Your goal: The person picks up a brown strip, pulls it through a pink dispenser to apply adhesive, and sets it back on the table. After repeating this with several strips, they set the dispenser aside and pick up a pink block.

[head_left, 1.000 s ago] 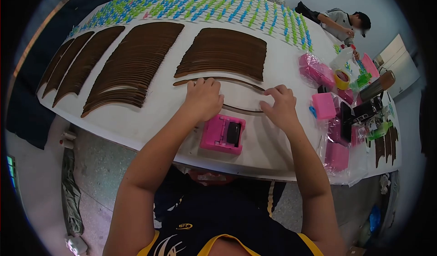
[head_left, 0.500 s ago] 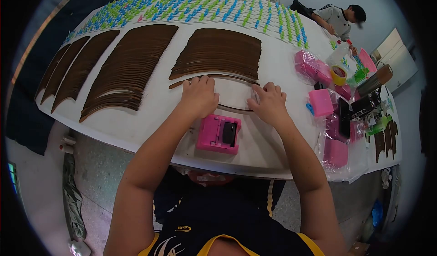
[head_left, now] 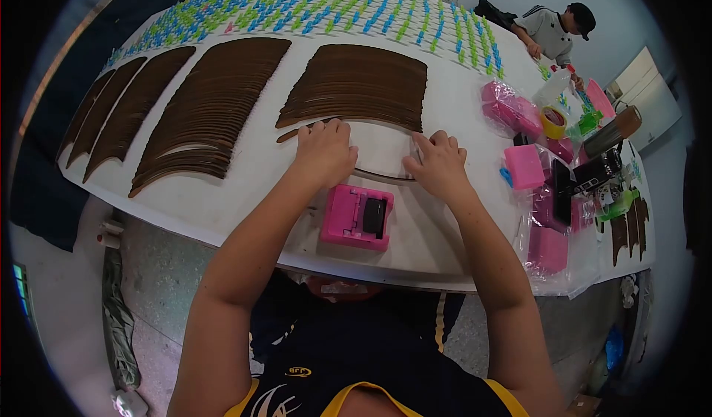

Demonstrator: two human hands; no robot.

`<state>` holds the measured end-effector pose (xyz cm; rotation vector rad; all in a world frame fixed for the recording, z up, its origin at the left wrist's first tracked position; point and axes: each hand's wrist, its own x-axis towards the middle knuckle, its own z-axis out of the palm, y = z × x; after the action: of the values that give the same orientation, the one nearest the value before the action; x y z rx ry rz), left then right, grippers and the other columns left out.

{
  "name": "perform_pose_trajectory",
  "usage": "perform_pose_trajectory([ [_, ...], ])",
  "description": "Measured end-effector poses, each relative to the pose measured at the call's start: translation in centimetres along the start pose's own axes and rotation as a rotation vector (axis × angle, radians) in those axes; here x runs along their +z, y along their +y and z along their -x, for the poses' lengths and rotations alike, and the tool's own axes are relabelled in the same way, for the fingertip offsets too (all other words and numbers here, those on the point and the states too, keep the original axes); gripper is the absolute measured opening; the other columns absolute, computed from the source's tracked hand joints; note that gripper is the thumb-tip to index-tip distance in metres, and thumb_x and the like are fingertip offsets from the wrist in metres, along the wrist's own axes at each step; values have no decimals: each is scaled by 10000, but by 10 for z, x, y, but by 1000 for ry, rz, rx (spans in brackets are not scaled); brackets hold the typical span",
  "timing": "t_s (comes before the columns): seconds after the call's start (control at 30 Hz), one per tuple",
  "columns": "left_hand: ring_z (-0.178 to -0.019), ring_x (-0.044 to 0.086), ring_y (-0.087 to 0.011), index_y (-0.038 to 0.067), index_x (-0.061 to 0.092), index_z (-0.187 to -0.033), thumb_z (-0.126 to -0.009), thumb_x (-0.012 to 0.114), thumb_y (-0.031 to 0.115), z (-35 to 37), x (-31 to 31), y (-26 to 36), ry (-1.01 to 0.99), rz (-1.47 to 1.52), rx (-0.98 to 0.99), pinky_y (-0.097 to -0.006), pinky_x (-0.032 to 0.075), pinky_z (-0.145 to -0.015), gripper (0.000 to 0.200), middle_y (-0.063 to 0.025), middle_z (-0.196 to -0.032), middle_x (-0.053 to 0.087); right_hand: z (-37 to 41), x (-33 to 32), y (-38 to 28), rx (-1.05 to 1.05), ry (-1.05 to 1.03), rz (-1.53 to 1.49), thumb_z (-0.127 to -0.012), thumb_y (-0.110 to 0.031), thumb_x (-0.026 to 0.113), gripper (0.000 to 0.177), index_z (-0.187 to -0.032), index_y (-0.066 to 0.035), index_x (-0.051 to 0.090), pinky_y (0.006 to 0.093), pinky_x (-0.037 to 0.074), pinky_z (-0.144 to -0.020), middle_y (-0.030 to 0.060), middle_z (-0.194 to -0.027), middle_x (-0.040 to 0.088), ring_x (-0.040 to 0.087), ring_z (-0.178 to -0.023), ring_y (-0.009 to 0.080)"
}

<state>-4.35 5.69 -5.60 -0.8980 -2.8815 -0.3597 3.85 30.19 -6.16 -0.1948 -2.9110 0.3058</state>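
Between my two hands a thin curved dark strip spans the white surface, one end at each hand. My left hand has its fingers bent and pressed together at the strip's left end. At the right end, the thumb and fingertips of my right hand close on the strip. Just beyond, a brown stack of curved strips lies with its lower edge close to my fingertips. A pink box with a black part sits nearer to me, below my left hand.
More brown strip stacks lie to the left. Rows of blue and green clips line the far side. Pink packets, yellow tape and a phone are at the right. A person works at the far right.
The loose strip at the stack's lower edge has shifted up against the stack on its right side. My hands have barely moved.
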Motion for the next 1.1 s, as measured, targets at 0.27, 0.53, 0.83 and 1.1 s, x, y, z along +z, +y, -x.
perform_pose_trajectory([
  [0.27,-1160,601,-317,34,654,-1196,-998,622,325,11,-1,-5,63,-53,-33,-532,397,-996,354,-136,-1228,671,32,-22,6,-288,54,-187,-854,-240,783,312,-1137,-112,749,456,403,-1013,78,-1176,658,581,-1153,300],
  [0.53,-1164,602,-308,28,675,-1186,-1007,612,344,12,-3,-6,64,-76,-60,-515,397,-988,369,-143,-1200,669,61,-38,24,-406,98,-221,-825,-49,776,130,-927,-91,707,449,428,-959,56,-1091,667,624,-1048,285],
  [0.83,-1195,586,-304,23,680,-1194,-1006,610,375,9,0,-10,71,-61,-85,-494,398,-1002,406,-145,-1221,661,77,-30,30,-342,94,-199,-862,-67,776,126,-959,-80,698,440,432,-963,67,-1098,666,631,-1059,283],
  [1.1,-1164,597,-305,20,704,-1156,-984,640,351,13,2,-12,142,-23,-62,-503,398,-1003,378,-149,-1173,678,77,-32,28,-318,79,-234,-878,-77,772,136,-992,-66,698,434,433,-982,82,-1110,668,636,-1076,289],
])
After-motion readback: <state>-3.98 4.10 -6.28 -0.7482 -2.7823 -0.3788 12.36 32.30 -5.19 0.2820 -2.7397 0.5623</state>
